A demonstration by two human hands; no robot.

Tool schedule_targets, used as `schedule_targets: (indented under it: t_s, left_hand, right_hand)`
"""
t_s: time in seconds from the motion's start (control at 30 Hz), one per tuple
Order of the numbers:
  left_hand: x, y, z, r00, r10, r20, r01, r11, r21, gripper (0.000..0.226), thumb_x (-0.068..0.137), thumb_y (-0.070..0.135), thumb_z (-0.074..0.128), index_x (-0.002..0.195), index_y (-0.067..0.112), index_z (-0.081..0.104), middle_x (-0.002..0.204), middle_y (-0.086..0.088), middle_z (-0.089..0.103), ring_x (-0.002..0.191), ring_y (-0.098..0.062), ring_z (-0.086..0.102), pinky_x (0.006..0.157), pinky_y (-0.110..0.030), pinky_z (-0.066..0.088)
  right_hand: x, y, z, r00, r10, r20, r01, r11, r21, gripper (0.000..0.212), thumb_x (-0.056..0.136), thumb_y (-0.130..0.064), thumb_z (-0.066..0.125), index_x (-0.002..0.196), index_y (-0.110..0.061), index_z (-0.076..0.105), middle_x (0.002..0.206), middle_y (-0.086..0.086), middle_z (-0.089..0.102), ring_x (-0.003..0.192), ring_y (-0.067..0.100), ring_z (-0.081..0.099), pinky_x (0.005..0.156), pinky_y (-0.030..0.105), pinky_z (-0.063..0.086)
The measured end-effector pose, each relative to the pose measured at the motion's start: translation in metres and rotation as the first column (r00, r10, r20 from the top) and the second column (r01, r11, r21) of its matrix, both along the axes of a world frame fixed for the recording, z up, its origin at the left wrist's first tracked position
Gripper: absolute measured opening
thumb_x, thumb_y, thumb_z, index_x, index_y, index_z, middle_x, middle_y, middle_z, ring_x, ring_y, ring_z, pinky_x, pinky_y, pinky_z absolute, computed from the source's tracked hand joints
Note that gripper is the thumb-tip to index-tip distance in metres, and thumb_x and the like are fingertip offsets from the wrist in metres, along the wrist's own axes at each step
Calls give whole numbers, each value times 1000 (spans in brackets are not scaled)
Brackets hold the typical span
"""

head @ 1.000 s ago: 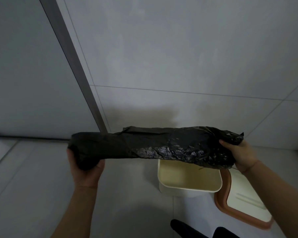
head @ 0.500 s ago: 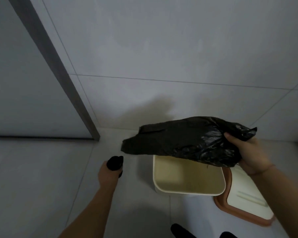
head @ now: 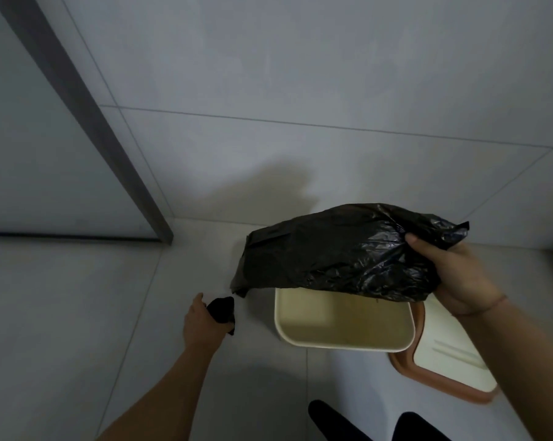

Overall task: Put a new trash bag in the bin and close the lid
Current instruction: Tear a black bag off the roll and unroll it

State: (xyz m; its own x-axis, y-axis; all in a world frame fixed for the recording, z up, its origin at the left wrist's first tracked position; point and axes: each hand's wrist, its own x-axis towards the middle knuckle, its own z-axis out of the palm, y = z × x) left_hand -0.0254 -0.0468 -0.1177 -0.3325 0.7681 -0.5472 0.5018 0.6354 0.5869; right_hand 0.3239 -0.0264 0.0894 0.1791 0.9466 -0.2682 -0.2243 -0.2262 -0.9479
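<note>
Right hand (head: 456,275) grasps the crumpled black plastic trash bag (head: 338,253) above the empty cream rectangular bin (head: 343,342); left hand (head: 205,319), at the bin's nine o'clock, clenches a small black wad (head: 221,310). Bag unopened, unfitted; orange-rimmed lid (head: 443,374) lies off at four o'clock.

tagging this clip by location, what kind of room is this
Probably a bathroom or utility corner at home: large pale wall tiles, matching floor tiles, and a small cream bin standing by the wall.
</note>
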Motion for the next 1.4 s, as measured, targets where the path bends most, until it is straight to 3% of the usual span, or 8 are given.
schedule_targets:
  t_s: [0.23, 0.4, 0.53, 0.83, 1.03, 1.1, 1.27, 1.4]
  left_hand:
    - [10, -17, 77, 916, 358, 182, -395, 888, 237, 57, 86, 34, 63, 128, 0, 48, 123, -17, 57, 110, -30, 55, 93, -35, 44]
    - [47, -44, 146, -3, 635, 773, -383, 713, -587, 45, 95, 37, 45, 92, -7, 55, 87, -22, 65, 82, -32, 58, 67, -40, 51]
    - [66, -51, 180, -175, 557, 812, -180, 793, -583, 68, 90, 51, 47, 118, -12, 48, 113, -31, 63, 104, -39, 59, 81, -49, 50]
    - [49, -3, 234, -87, 469, 879, -620, 665, -417, 40, 92, 26, 57, 127, 8, 53, 140, -13, 53, 126, -28, 52, 99, -40, 45]
    - [63, 9, 295, 182, 237, 954, -722, 692, -34, 28, 85, 18, 66, 110, 6, 60, 122, -14, 63, 96, -23, 62, 81, -34, 53]
    - [81, 7, 321, 310, 144, 940, -691, 713, 119, 15, 82, 16, 69, 94, 9, 65, 103, -9, 69, 88, -21, 65, 68, -27, 56]
    - [135, -10, 357, 563, -97, 820, -537, 711, 453, 7, 74, 16, 77, 78, 13, 73, 84, -7, 75, 80, -21, 70, 75, -29, 57]
    - [147, -18, 364, 518, -317, 795, -355, 766, 536, 5, 80, 17, 70, 81, 13, 73, 78, 0, 77, 78, -15, 73, 80, -30, 58]
  right_hand:
    - [-20, -12, 25, 999, 32, -13, -32, 999, -11, 20, 85, -3, 57, 103, -7, 67, 89, 6, 77, 81, 19, 73, 67, 27, 60]
    - [-47, -27, 53, 998, 58, -20, -58, 998, 12, 27, 85, 0, 57, 111, 3, 62, 107, 21, 67, 95, 34, 65, 89, 42, 53]
    - [-54, -44, 76, 995, 80, -63, -79, 997, 21, 31, 85, 0, 56, 116, 5, 59, 110, 24, 64, 95, 34, 63, 90, 43, 51]
    - [16, -86, 90, 994, 106, -3, -105, 988, -114, 37, 75, -5, 64, 112, 0, 62, 89, 10, 77, 77, 22, 74, 61, 25, 59]
    - [22, -90, 79, 790, 29, 612, 196, 935, -297, 79, 73, -21, 77, 138, -1, 37, 138, 25, 46, 123, 40, 48, 103, 51, 41]
    - [-2, -84, 102, 593, -118, 797, 296, 952, -79, 88, 72, -31, 77, 143, -11, 29, 144, 19, 36, 128, 36, 41, 106, 48, 37]
    - [-84, -75, 166, 779, 124, 615, -340, 907, 247, 55, 73, -30, 74, 120, -33, 47, 114, -7, 56, 101, 6, 58, 83, 17, 48]
    - [-96, -69, 176, 834, 51, 550, -313, 863, 396, 30, 81, -14, 67, 109, -25, 61, 104, -5, 69, 98, 8, 65, 87, 20, 51]
